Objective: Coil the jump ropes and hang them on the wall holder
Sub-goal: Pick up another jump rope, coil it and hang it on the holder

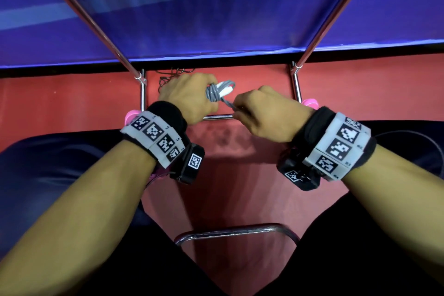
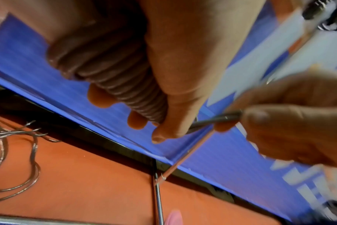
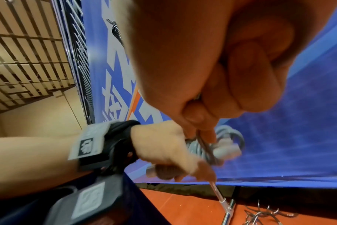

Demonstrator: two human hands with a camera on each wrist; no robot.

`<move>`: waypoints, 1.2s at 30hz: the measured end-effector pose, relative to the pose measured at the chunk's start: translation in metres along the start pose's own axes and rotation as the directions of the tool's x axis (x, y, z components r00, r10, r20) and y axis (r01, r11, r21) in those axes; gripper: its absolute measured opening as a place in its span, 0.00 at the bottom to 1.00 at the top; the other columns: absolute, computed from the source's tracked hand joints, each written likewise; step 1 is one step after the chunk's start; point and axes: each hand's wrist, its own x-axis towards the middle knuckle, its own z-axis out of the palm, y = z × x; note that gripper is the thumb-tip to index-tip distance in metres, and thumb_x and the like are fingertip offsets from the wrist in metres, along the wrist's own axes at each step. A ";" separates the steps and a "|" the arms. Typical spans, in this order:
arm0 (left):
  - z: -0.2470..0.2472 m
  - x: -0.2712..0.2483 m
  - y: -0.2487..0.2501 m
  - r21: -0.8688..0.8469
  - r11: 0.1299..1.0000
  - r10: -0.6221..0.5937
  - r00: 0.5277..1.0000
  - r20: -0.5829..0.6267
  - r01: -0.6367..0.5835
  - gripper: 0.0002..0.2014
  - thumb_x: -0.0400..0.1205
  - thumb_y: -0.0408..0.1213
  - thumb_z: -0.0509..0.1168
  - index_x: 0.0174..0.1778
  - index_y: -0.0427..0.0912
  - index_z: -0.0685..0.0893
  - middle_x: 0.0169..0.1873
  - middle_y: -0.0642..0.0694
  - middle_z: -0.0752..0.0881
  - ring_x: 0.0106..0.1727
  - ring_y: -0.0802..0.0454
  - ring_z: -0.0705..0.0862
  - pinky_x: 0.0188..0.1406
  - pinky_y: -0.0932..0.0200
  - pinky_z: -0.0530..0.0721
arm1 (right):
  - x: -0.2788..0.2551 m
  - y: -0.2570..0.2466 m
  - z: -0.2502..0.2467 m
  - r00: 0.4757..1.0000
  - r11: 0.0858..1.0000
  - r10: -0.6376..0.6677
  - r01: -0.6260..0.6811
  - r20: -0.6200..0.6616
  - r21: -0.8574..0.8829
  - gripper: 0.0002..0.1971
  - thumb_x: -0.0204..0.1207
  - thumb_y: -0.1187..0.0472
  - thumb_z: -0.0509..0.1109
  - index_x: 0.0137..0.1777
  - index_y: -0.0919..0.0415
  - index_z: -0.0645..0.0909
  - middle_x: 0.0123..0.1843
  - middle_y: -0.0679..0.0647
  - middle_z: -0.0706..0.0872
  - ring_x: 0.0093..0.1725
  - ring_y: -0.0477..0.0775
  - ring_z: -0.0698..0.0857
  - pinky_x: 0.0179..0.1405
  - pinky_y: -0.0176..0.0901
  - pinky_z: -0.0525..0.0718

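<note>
closest to me, left hand (image 1: 189, 98) grips the coiled grey jump rope (image 1: 213, 92) near the chrome bar (image 1: 217, 117) while right hand (image 1: 266, 115) pinches its tail (image 1: 228, 104); i'd pull each wrap snug.

No text is legible: the wristbands (image 1: 153, 137) carry only square coded markers, the blue banner (image 3: 279, 152) blurred white shapes.
</note>
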 end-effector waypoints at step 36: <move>-0.006 -0.005 0.011 -0.621 0.766 0.011 0.968 -0.249 -0.169 0.19 0.79 0.49 0.71 0.54 0.40 0.76 0.30 0.46 0.83 0.22 0.45 0.83 0.22 0.44 0.84 | -0.004 0.010 -0.026 0.947 0.886 0.238 -0.121 -0.214 0.447 0.12 0.85 0.59 0.67 0.44 0.65 0.85 0.31 0.49 0.88 0.24 0.47 0.80 0.29 0.40 0.78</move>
